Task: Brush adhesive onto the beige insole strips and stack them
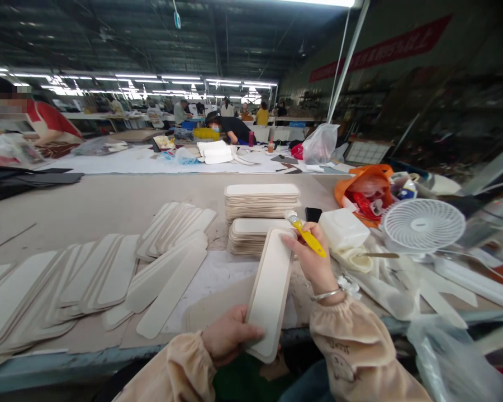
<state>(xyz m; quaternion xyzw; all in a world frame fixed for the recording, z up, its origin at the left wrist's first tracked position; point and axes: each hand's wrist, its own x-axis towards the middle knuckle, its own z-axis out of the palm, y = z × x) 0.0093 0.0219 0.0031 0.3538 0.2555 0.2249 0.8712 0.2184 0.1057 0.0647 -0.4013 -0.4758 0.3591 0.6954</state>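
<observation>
A long cream panel [272, 285] with rounded corners is held at a slant over the table's front edge. My left hand [230, 333] grips its lower end, thumb on top. At the upper end my right hand [312, 251] pinches the panel's edge and also keeps a yellow-handled brush [312, 241] in its fingers, bristles pointing up and left. Just beyond stand two neat stacks of similar panels, a rear stack [262, 191] and a nearer stack [251, 229]. To the left, overlapping flat pieces [117, 271] lie fanned out, with a single strip [171, 290] closest to my left hand.
On the right are a white plastic container [343, 228], a black phone-like object [313, 214], a white fan [423, 223] and an orange bag [343, 190]. Dark sheets [33, 184] lie far left. A clear plastic bag [456, 357] hangs at the front right. Other people work behind.
</observation>
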